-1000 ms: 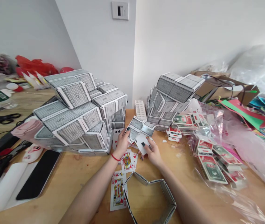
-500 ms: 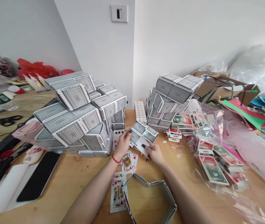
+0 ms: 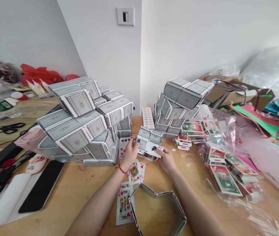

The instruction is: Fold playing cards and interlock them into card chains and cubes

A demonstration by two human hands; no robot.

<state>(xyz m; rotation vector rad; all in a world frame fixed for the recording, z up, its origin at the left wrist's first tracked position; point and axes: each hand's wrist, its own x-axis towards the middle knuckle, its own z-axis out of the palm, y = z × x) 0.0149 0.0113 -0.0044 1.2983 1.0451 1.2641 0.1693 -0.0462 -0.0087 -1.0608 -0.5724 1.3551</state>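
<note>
Between both hands is a small group of playing cards (image 3: pixel 145 134), some with grey patterned backs up and some with white faces showing. My left hand (image 3: pixel 131 151) pinches its left edge, thumb on top. My right hand (image 3: pixel 165 158) grips a face-up card (image 3: pixel 151 149) at the right side of the group. Just below lie loose face-up cards (image 3: pixel 135 172), with a king of hearts (image 3: pixel 124 206) nearer me. An angular ring of folded cards (image 3: pixel 176 209) stands between my forearms.
Large stacked card-box structures stand at left (image 3: pixel 80 131) and right (image 3: pixel 182 98). A black phone (image 3: pixel 41 186) and scissors (image 3: pixel 9 127) lie left. Red and green card packets (image 3: pixel 224 178) and clear plastic wrap (image 3: pixel 254 157) cover the right side.
The cards in my hands have turned and shifted slightly left. The face-up card at my right hand now shows more of its face.
</note>
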